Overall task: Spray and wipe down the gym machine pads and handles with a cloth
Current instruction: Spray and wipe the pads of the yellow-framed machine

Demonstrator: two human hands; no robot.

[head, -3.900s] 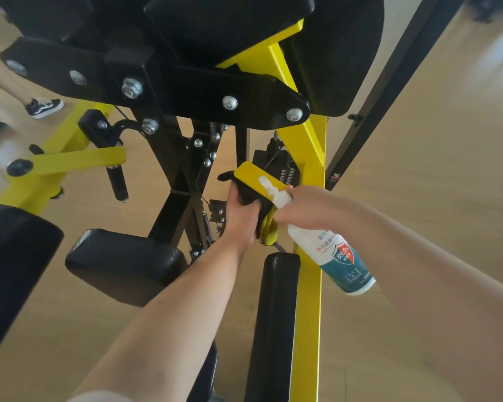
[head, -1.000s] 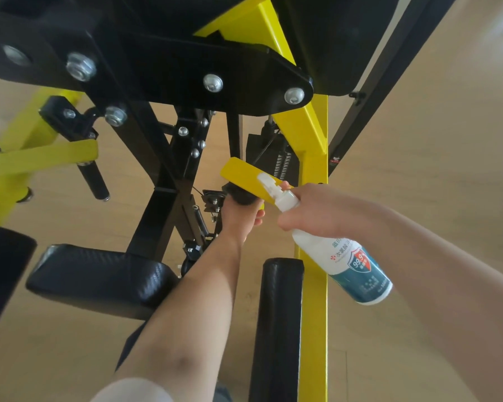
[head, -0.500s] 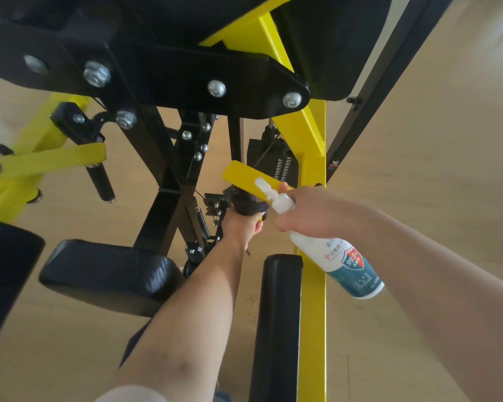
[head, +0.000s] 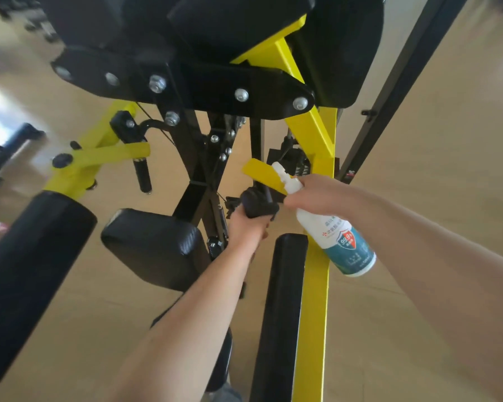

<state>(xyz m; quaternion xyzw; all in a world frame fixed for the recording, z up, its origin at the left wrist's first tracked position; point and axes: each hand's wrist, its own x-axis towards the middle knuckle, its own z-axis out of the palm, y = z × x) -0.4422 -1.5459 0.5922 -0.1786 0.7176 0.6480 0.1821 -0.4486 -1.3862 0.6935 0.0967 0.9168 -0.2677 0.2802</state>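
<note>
Left hand: my left hand [head: 249, 227] is closed around a dark cloth [head: 257, 206], wrapped on the black handle under the yellow lever [head: 262, 175].
Right hand: my right hand [head: 317, 195] is clenched on the spray bottle [head: 336, 236], nozzle up beside the lever.
Pads: the seat pad [head: 154, 248] lies at the frame's lower left.
Risk: the bottle could knock the yellow upright [head: 314, 300]; the bunched cloth may miss the handle's far side.
</note>
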